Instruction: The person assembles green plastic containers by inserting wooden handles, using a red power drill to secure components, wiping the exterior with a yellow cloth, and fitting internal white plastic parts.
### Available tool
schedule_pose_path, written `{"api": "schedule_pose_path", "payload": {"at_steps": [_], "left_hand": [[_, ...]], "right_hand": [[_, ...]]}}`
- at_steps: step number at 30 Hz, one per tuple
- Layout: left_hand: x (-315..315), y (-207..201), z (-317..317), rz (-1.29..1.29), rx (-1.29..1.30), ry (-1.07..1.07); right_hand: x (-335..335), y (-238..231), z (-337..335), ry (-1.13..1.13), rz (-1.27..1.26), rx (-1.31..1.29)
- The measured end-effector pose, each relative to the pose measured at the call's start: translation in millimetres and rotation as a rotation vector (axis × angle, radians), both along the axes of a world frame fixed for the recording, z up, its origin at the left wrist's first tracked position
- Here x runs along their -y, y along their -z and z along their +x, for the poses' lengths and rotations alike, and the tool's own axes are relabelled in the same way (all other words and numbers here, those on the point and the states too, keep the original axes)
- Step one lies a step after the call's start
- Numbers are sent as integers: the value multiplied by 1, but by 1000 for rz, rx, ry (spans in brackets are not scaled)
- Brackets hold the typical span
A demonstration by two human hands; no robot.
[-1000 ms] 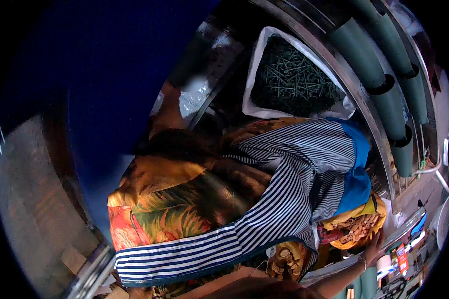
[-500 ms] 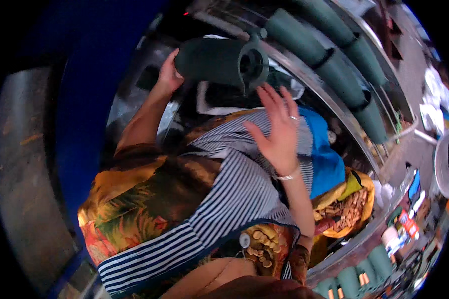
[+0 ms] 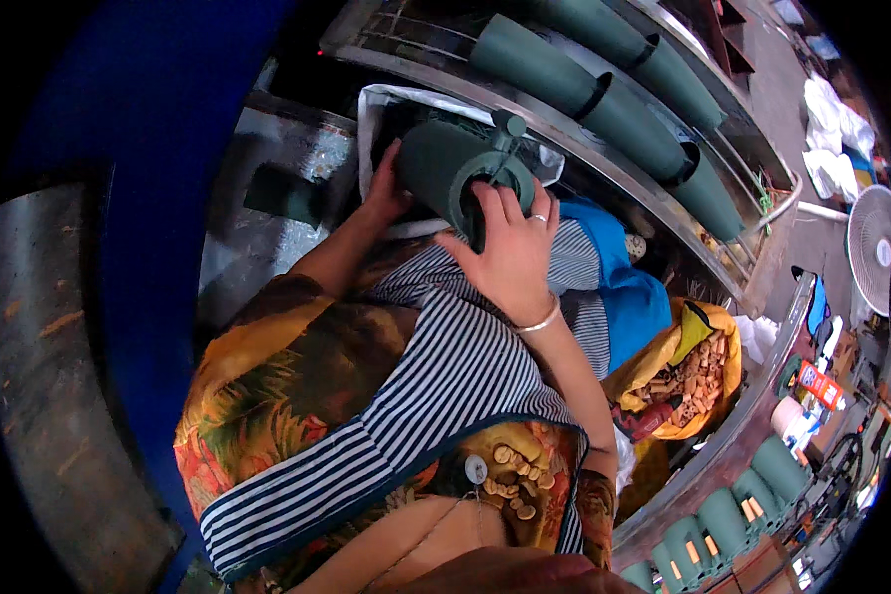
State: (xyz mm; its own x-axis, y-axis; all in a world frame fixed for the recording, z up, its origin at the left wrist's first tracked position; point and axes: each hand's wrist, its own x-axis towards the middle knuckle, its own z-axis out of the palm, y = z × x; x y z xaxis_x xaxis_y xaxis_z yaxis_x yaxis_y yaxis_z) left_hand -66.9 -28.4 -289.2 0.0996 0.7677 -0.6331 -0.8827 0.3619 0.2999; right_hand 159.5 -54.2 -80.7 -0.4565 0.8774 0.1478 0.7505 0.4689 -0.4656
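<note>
A dark green hollow cylinder [image 3: 431, 158] lies tilted above my lap, its open end facing me and a short round knob [image 3: 508, 125] standing on its rim. My left hand [image 3: 388, 188] is closed round its far left end, the fingertips partly hidden behind it. At the open end is my right hand [image 3: 505, 233], a ring on one finger. Its fingers curl into the mouth and over the rim, with the thumb apart at the lower edge. What the fingertips touch inside is hidden.
Several similar green cylinders [image 3: 634, 129] lie in rows on a metal rack beyond. A white-edged bin [image 3: 371, 109] stands behind the held one. To the right are a yellow bag [image 3: 733, 346] of small orange-brown pieces, a fan [image 3: 873, 247] and a shelf with more green cylinders [image 3: 728, 520].
The cylinder has come lower and nearer my lap, its open end turned more toward me. My right hand, spread beside it before, now has its fingers in the open end.
</note>
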Motion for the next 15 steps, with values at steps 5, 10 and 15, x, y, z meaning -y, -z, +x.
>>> {"api": "schedule_pose_path", "payload": {"at_steps": [5,10,15], "left_hand": [[-5,-23,-10,-65,-40,-1],[-23,-41,-38,378,159,143],[-31,-159,-25,519,-440,-30]], "right_hand": [[2,-21,0,-162,164,145],[-19,-30,14,-179,154,137],[-50,-20,15,427,-192,-592]]}}
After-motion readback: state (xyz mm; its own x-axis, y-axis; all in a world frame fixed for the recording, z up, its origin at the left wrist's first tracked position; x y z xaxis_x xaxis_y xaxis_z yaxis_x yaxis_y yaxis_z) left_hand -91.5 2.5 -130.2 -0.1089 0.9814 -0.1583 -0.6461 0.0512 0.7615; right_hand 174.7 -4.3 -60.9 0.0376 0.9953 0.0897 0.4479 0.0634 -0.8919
